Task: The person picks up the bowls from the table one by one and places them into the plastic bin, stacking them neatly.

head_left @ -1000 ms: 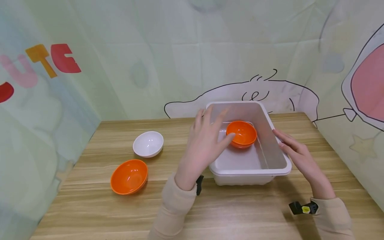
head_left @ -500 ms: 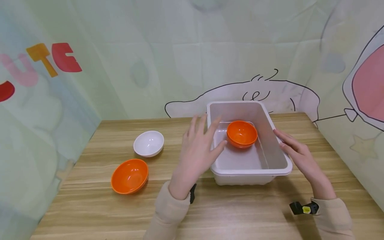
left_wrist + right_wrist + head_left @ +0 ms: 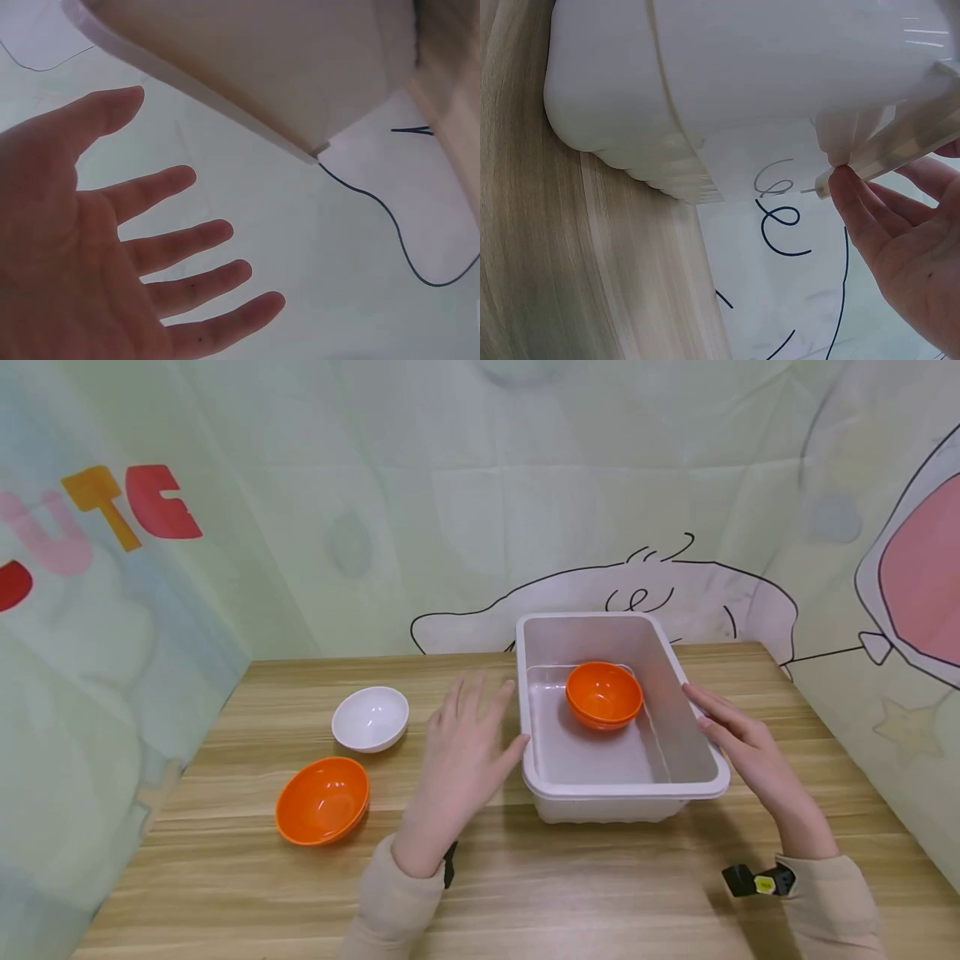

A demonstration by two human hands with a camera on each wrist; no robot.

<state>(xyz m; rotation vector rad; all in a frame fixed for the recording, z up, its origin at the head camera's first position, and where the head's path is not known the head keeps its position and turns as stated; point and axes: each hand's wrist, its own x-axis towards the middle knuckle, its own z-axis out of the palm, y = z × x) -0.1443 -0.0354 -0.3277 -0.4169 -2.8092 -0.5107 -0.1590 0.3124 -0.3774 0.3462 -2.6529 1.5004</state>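
My left hand is raised over the table, fingers spread and nothing in its grasp, with the thumb near the left rim of a white plastic bin. In the left wrist view the bare palm faces the bin's outer wall. My right hand holds the bin's right rim; the right wrist view shows fingers under the lip and the thumb by its edge. Inside the bin sits a stack of small orange bowls. Left of my left hand are a white bowl and a larger orange bowl.
The wood-grain table carries everything. A printed cloth backdrop hangs behind and at both sides. Each wrist wears a black strap, the right one with a camera mount.
My left hand has moved from over the bin leftward and toward me, fingers still spread. The right hand, the bin and the bowls have stayed in place.
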